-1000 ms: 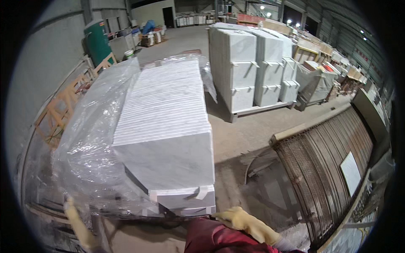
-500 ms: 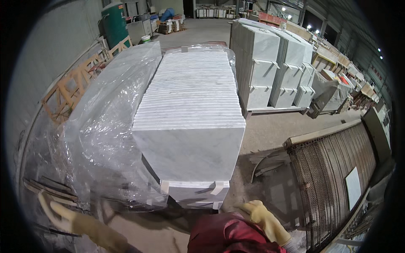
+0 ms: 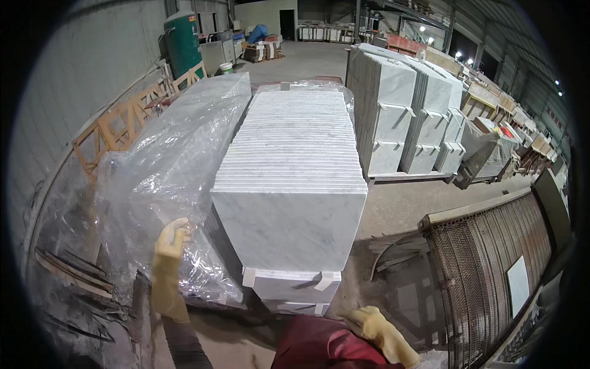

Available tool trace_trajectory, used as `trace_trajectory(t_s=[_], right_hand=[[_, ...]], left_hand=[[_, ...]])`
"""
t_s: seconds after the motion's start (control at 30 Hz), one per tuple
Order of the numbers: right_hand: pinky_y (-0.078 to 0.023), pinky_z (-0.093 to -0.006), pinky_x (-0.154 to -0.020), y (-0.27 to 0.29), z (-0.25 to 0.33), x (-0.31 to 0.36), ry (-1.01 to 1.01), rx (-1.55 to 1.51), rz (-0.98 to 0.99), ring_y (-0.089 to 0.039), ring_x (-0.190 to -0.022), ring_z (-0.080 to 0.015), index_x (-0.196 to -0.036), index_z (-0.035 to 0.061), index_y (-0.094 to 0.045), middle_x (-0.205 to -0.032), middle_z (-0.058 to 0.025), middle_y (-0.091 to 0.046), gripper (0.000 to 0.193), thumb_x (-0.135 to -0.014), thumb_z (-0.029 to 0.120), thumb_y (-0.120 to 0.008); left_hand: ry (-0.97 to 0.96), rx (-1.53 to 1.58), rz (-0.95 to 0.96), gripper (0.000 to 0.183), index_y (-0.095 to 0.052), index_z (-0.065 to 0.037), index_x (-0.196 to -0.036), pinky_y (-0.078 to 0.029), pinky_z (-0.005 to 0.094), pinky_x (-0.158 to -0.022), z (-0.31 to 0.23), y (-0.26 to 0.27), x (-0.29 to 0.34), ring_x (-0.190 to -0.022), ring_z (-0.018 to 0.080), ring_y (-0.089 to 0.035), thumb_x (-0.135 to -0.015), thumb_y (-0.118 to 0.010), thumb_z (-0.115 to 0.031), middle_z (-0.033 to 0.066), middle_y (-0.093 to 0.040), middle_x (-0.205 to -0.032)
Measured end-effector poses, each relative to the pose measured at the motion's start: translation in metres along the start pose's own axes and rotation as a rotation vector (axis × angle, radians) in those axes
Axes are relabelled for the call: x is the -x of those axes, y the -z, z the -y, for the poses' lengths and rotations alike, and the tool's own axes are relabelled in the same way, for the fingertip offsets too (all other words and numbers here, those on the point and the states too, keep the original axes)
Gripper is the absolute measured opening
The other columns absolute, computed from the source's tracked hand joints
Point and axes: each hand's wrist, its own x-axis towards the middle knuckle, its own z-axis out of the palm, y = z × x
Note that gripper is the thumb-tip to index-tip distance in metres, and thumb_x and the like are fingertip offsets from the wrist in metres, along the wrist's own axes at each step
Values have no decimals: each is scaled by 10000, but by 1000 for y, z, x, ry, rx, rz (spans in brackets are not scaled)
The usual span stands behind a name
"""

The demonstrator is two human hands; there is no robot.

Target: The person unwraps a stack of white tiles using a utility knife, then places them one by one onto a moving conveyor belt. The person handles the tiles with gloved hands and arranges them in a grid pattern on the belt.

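Film (image 3: pixel 144 197), clear, wrinkled and shiny, is draped over a long row at the left side of a stack of white stone slabs (image 3: pixel 289 227). The row's long axis is laid out away from the person, roughly alongside the stack, and the two are separated by a narrow dark gap. In the stack, slabs are packed face to face on edge above a lower layer.

Of the two hands, both covered by yellow gloves, the left hand (image 3: pixel 173 237) is placed nearer to the film. It is seen against the film's near end, left of the stack's front face, with the forearm raised and the fingers pointed forward and partly bent; whether any film is pinched cannot be told. The right hand (image 3: pixel 373 327) is held low, near the stack's front right corner and beside a dark red garment (image 3: pixel 326 344), its fingers loosely curved and part-open, turned toward the stack, with nothing seen held. Farther right of the stack, a white piece (image 3: pixel 518 286) is supported on a brown ribbed surface (image 3: pixel 479 246).
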Motion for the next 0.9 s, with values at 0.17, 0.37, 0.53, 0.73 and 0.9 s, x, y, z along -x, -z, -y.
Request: trace_trajectory(t_s=[0.17,0.37,0.53,0.73,0.9], right_hand=[[-496,-440,-869,0,-2,13,-92,8,103,-651,-960,-353,-1289,251,-600,-944,-120,-715,368,-925,207,-577],[-503,-471,-808,-15,-39,12,-77,83,41,-651,-885,-377,-1312,283,-577,-904,-156,-697,434,-885,207,-607],[-523,-440,-810,36,-9,-58,-135,58,-397,-660,-897,-363,-1319,158,-572,-936,-168,-699,448,-878,180,-650],[-438,-404,-1042,64,21,-114,-330,-289,-410,-556,-1230,-335,-1500,90,-346,-1362,-245,-525,657,-926,228,-635],[-392,-455,-1077,44,16,-119,-341,-148,-414,-466,-1304,-408,-1547,53,-203,-1421,-230,-488,870,-875,344,-673]], left_hand=[[131,-180,84,340,-612,-42,-1273,-515,374,-905,-10,-30,2,-1043,285,-664,-968,-575,-188,199,-674,-1164],[274,163,24,450,-545,-86,-1377,-451,349,-996,-27,-72,6,-1150,279,-605,-947,-563,-219,145,-651,-1232],[377,-44,6,558,-427,-82,-1460,-443,373,-1003,-29,-99,7,-1167,273,-588,-934,-547,-227,152,-584,-1320],[491,309,-41,508,-469,-59,-1413,-462,319,-890,-13,-110,-7,-1014,188,-588,-922,-548,-167,113,-621,-1165],[389,335,-107,460,-495,-45,-1361,-458,303,-864,-6,-128,-9,-994,171,-584,-903,-492,1,87,-631,-1113]])
